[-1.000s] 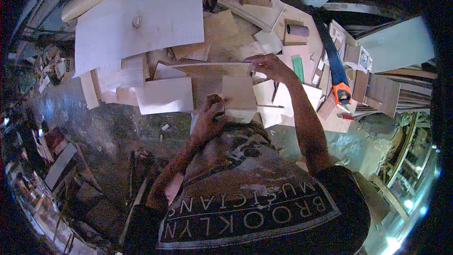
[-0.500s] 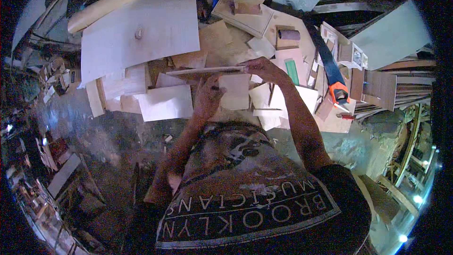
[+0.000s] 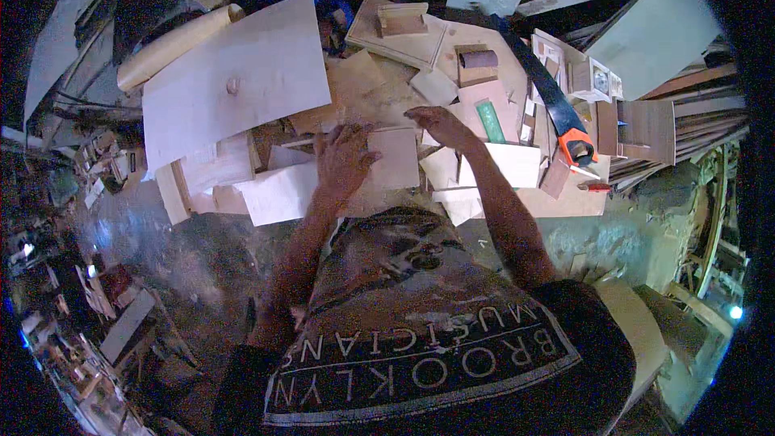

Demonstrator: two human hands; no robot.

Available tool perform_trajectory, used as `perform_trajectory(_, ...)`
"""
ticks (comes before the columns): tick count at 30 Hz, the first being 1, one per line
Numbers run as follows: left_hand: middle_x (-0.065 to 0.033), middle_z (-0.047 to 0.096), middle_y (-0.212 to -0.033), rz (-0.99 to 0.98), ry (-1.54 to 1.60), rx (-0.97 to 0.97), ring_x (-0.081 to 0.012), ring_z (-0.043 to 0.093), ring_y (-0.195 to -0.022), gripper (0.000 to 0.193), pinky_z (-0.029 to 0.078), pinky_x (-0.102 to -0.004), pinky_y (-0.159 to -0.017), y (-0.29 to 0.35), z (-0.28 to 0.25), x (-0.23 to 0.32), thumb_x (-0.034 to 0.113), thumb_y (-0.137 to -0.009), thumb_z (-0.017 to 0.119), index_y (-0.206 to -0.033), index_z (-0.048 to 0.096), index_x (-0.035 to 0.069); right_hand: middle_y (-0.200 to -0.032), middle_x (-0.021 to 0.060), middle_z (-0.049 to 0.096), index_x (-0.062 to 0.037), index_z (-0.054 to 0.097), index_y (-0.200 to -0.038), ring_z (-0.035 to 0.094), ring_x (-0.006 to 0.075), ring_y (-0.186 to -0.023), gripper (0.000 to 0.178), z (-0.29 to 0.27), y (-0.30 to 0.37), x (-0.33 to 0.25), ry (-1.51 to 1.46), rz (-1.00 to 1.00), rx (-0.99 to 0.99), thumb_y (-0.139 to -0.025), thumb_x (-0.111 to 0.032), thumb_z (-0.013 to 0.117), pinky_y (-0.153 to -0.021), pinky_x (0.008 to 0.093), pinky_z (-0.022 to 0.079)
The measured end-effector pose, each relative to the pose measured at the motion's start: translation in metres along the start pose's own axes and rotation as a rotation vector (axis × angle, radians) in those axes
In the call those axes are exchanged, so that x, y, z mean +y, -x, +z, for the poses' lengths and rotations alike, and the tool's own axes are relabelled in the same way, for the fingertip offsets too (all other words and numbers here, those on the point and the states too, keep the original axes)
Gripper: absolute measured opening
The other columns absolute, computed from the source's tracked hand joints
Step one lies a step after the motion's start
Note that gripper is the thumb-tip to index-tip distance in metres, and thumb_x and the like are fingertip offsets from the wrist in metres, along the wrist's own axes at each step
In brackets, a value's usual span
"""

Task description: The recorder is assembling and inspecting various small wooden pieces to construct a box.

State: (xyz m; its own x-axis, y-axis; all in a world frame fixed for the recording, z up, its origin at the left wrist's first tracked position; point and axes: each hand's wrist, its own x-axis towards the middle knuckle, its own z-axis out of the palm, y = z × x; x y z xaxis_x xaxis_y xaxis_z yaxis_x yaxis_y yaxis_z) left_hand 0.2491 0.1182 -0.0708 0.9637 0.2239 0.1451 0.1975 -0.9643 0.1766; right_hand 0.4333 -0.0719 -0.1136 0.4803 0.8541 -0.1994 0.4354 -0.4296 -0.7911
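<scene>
My left hand is spread over the middle of the bench, its fingers apart and no grip showing. Just beyond and beside it, a thin wooden strip or board edge shows, partly hidden by the hand. A square pale wood piece lies to the right of that hand. My right hand hovers near the strip's right end, fingers stretched toward the left and apparently holding nothing. White sheet pieces rest at the near left edge, and another white piece lies near my right forearm.
A large pale panel covers the left of the bench, with a rolled sheet behind. On the right lie a handsaw with an orange handle, a green rectangular piece and a dark cylinder on a block. Stacked boards stand farther right.
The thin board held edge-on between my hands has lowered and is mostly hidden now. My left hand has opened and spread; my right fingers have come away from the board's end. The view has shifted slightly.
</scene>
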Motion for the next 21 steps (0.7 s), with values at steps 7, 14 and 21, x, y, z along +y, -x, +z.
perform_trajectory(7,-0.0154,0.066,-0.111,0.043,0.513,-0.348,-0.0332,0.062,-0.102,0.036,0.045,-0.0510,-0.093,-0.024,0.015,-0.033,0.026,-0.085,0.065,-0.120,0.066,0.018,-0.112,0.0117,0.067,0.0026,0.053,-0.131,0.061,0.0194,-0.101,0.045,0.078,0.049,-0.031,-0.484,0.236,0.331,-0.097,-0.027,0.057,-0.091,0.0320,0.048)
perform_trajectory(14,-0.0212,0.069,-0.093,0.279,0.491,-0.180,-0.0377,0.066,-0.082,0.032,0.052,-0.0460,-0.079,-0.040,0.030,-0.044,0.013,-0.087,0.058,-0.115,0.070,0.021,-0.112,0.0300,0.063,0.0001,0.048,-0.135,0.061,0.0315,-0.110,0.045,0.083,0.041,-0.076,-0.456,0.443,0.532,-0.101,-0.028,0.047,-0.093,0.0389,0.046)
perform_trajectory(21,-0.0199,0.067,-0.107,0.205,0.646,-0.371,-0.0366,0.067,-0.092,0.031,0.053,-0.0442,-0.082,-0.050,0.032,-0.041,0.012,-0.088,0.056,-0.116,0.069,0.019,-0.101,0.0238,0.067,-0.0017,0.049,-0.135,0.065,0.0367,-0.089,0.046,0.102,0.035,-0.066,-0.266,0.093,0.928,-0.102,-0.031,0.042,-0.078,0.0453,0.048)
